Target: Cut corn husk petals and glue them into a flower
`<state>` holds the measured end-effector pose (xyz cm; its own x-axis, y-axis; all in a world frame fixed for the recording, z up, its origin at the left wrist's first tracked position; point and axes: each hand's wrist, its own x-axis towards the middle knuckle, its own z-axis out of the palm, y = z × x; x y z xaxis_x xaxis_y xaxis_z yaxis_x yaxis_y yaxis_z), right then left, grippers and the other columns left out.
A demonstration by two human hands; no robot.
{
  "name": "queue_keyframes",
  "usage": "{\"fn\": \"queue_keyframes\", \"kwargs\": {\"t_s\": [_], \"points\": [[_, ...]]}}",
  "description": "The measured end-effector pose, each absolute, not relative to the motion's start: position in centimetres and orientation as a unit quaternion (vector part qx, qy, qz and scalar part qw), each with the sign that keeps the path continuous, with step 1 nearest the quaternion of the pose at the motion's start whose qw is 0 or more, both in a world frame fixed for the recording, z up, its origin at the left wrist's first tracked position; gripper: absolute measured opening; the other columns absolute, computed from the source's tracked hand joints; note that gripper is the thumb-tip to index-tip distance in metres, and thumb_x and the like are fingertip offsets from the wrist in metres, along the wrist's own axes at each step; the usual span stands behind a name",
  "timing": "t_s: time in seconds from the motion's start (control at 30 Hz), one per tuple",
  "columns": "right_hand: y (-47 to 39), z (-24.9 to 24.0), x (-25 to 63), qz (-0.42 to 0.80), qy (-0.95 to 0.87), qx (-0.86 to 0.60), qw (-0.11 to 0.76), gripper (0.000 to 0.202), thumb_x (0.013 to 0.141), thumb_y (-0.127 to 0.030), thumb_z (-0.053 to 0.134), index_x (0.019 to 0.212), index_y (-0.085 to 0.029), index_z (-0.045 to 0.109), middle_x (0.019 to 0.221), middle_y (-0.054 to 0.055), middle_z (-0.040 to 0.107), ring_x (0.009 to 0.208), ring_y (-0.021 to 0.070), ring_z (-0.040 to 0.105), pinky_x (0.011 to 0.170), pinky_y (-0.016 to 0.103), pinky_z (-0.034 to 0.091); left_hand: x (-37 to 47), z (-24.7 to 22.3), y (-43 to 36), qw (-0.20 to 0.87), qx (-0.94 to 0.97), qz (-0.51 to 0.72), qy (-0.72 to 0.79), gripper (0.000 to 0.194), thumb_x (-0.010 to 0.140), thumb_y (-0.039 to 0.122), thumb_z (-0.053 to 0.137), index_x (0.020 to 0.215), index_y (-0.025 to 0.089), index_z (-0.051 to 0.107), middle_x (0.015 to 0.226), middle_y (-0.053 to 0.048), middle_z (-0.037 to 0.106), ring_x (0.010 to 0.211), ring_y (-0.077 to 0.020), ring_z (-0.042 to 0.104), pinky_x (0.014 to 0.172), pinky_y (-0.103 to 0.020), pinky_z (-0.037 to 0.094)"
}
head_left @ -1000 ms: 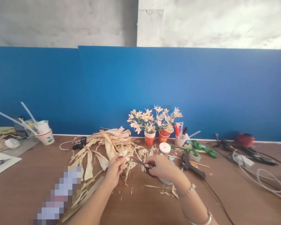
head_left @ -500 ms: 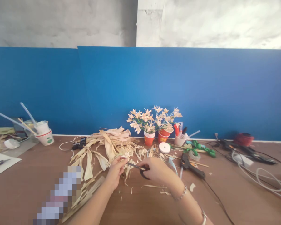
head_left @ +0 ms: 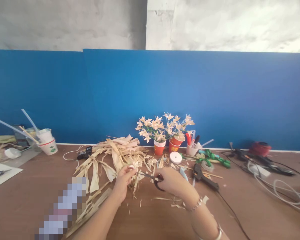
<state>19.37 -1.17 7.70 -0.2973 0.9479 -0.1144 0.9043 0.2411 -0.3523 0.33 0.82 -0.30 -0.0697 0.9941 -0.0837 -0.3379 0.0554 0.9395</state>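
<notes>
My left hand (head_left: 124, 181) is closed in a pinch on a small pale piece of husk (head_left: 133, 167), mostly hidden by the fingers. A pair of scissors (head_left: 151, 176) is in my right hand (head_left: 172, 181), with fingers at the dark handles. Its blades point left, toward the fingertips of my left hand. Behind both hands spreads a pile of dried corn husks (head_left: 117, 153), with small cut scraps around it. Pale husk flowers (head_left: 157, 125) stand beyond in red paper cups (head_left: 159, 148).
A black glue gun (head_left: 205, 178) lies to the right, its cord running toward the front edge. A white ribbon roll (head_left: 175, 157), green wrapped stems (head_left: 215, 158) and a cup of tools (head_left: 192, 150) stand near the blue partition (head_left: 115, 93). White cables (head_left: 277, 190) lie far right.
My right hand has shifted slightly right with the scissors, drawing the blades back from my left hand's fingertips. My left hand stays almost in place.
</notes>
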Motion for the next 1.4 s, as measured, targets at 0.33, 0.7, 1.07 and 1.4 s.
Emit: {"fn": "queue_keyframes", "kwargs": {"t_s": [0.33, 0.7, 1.07, 1.4], "points": [[-1.0, 6.3, 17.5, 0.137, -0.762, -0.630, -0.059, 0.028, 0.063, -0.011, 0.059, 0.088, -0.016, 0.070, 0.090, 0.015, 0.069, 0.087, 0.0290, 0.064, 0.066, 0.030, 0.044, 0.7, -0.4, 0.5, 0.508, 0.445, 0.599, 0.431, 0.016, 0.058, 0.025, 0.072, 0.067, 0.016, 0.063, 0.093, -0.003, 0.060, 0.083, -0.0160, 0.055, 0.071, -0.023, 0.039], [-1.3, 6.6, 16.9, 0.149, -0.767, -0.618, -0.081, 0.026, 0.068, -0.017, 0.059, 0.091, -0.014, 0.072, 0.096, 0.018, 0.068, 0.090, 0.0311, 0.064, 0.070, 0.033, 0.047, 0.8, -1.1, 0.7, 0.424, 0.522, 0.602, 0.431, 0.004, 0.061, 0.019, 0.063, 0.064, 0.018, 0.061, 0.099, -0.007, 0.060, 0.097, -0.0218, 0.054, 0.081, -0.028, 0.041], [0.0, 5.3, 17.0, 0.295, -0.721, -0.596, 0.196, 0.018, 0.069, -0.014, 0.049, 0.074, -0.014, 0.066, 0.072, 0.006, 0.067, 0.070, 0.0181, 0.060, 0.063, 0.025, 0.040, 1.1, -1.1, 0.5, 0.373, 0.568, 0.596, 0.429, 0.002, 0.065, 0.019, 0.061, 0.064, 0.017, 0.060, 0.095, -0.006, 0.058, 0.088, -0.0199, 0.055, 0.070, -0.026, 0.044], [0.1, 5.3, 15.7, 0.465, -0.617, -0.532, 0.347, 0.006, 0.062, -0.015, 0.049, 0.056, -0.015, 0.050, 0.052, -0.005, 0.048, 0.052, 0.0082, 0.042, 0.051, 0.020, 0.031, 1.4, -1.6, 0.7, 0.466, 0.542, 0.573, 0.400, 0.012, 0.062, 0.019, 0.065, 0.072, 0.017, 0.060, 0.077, -0.003, 0.063, 0.069, -0.0159, 0.059, 0.061, -0.025, 0.046]]}}
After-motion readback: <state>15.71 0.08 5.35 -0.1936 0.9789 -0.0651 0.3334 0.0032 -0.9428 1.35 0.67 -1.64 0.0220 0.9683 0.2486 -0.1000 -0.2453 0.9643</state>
